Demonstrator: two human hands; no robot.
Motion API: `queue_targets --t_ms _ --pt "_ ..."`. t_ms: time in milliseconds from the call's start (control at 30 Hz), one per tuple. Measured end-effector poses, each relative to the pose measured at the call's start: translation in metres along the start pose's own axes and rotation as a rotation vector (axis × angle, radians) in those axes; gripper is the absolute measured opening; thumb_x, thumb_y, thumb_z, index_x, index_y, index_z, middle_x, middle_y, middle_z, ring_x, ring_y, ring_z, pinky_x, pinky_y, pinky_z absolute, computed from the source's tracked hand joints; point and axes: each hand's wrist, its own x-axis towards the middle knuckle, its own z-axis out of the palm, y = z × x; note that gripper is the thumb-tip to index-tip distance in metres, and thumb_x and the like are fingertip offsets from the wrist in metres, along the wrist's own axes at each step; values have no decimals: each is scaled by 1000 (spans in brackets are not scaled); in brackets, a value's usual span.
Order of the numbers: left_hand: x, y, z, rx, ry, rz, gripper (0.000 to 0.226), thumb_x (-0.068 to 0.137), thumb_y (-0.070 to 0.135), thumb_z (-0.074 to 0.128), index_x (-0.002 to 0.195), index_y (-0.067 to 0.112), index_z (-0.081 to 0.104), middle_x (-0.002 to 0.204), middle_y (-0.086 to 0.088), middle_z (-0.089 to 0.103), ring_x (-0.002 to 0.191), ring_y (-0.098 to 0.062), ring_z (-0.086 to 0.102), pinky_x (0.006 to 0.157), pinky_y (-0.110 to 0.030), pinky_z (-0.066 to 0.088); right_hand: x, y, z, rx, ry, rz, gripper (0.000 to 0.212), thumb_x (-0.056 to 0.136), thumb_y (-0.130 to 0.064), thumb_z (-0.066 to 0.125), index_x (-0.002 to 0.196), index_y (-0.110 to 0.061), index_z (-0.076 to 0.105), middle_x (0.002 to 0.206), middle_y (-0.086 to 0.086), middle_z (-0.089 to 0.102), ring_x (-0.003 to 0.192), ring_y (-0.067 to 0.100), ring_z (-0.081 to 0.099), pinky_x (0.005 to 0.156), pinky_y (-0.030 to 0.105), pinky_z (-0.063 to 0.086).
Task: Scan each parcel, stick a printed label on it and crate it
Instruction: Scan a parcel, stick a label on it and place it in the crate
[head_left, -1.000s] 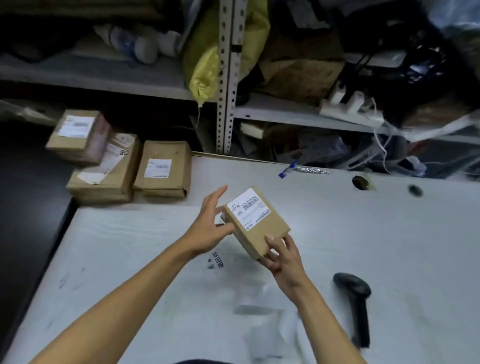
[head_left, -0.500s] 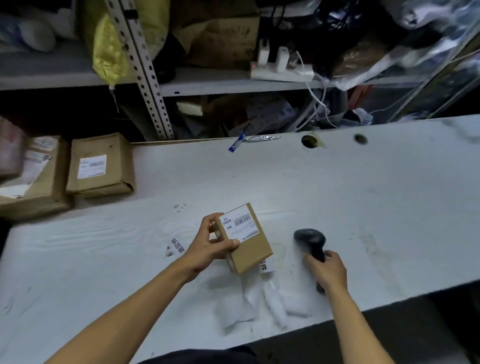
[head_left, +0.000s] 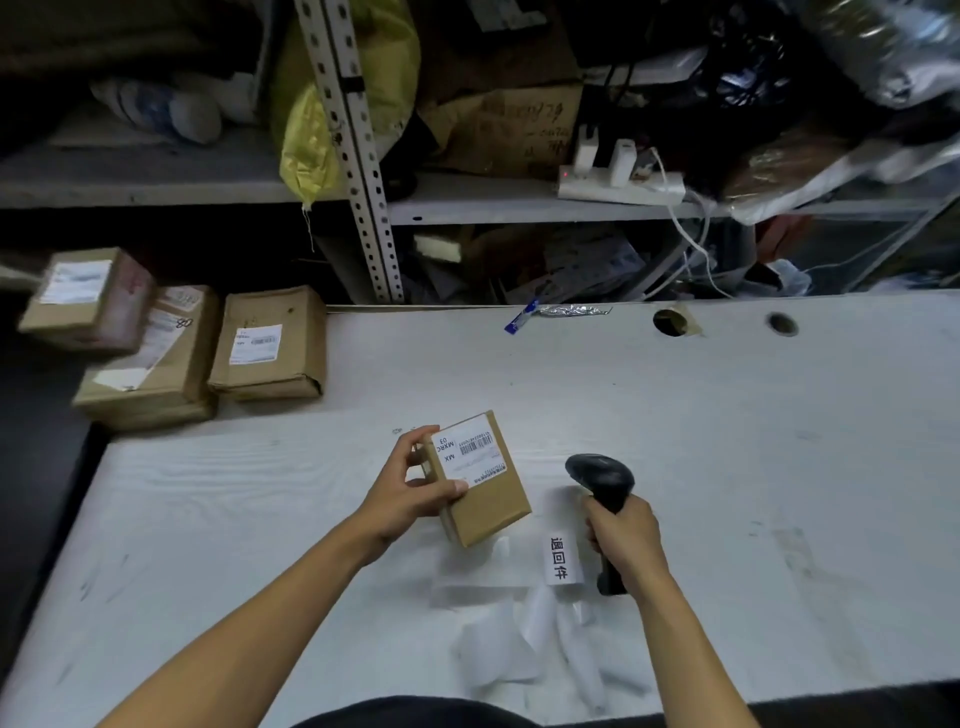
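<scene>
Now we hold the small parcel (head_left: 480, 480) tilted above the desk (head_left: 727, 441), our left hand (head_left: 410, 493) gripping its left edge, label up. Our right hand (head_left: 626, 535) wraps the scanner (head_left: 602, 480) handle, just right of the parcel.

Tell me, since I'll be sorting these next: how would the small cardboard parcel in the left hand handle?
Probably light: the left hand alone holds the small parcel tilted above the table. Likely stiff, since its cardboard edges stay straight under the thumb. Flat faces suggest it won't roll; the plain card should not be slippery.
</scene>
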Motion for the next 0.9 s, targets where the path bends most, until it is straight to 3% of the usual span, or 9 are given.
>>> queue_targets --t_ms 133,267,500,667,900 --pt "6 0 -19 -13 106 8 83 79 11 85 142 43 40 137 -6 50 113 -21 63 84 -38 60 -41 -64 14 154 -218 -159 18 89 -22 69 85 -5 70 66 5 69 58 19 66 61 31 55" --pt "10 0 -33 10 172 13 85 82 12 82 145 45 36 139 -5 50 111 -21 63 82 -34 59 -79 -108 27 5 -322 -252 26 85 -26 66 77 -2 68 63 6 70 57 19 69 63 35 58" --pt "12 -2 -53 5 216 5 88 85 13 80 150 47 30 145 -5 45 110 -16 60 90 -40 59 -94 -126 32 -156 -318 -289 31 80 -30 65 69 -1 66 58 7 68 52 16 69 63 35 57" --pt "16 -7 -58 0 234 -12 89 85 15 79 152 46 28 151 -4 41 108 -11 57 86 -40 59 -88 -123 33 -132 -306 -282 22 83 -23 65 73 -4 68 61 6 69 53 19 69 64 37 58" --pt "23 -13 -61 -4 233 -49 92 86 17 79 154 45 25 153 -2 40 118 -22 52 75 -31 57 -85 -117 29 -130 -311 -277 18 84 -21 65 74 -6 68 62 7 69 53 21 68 61 35 56"
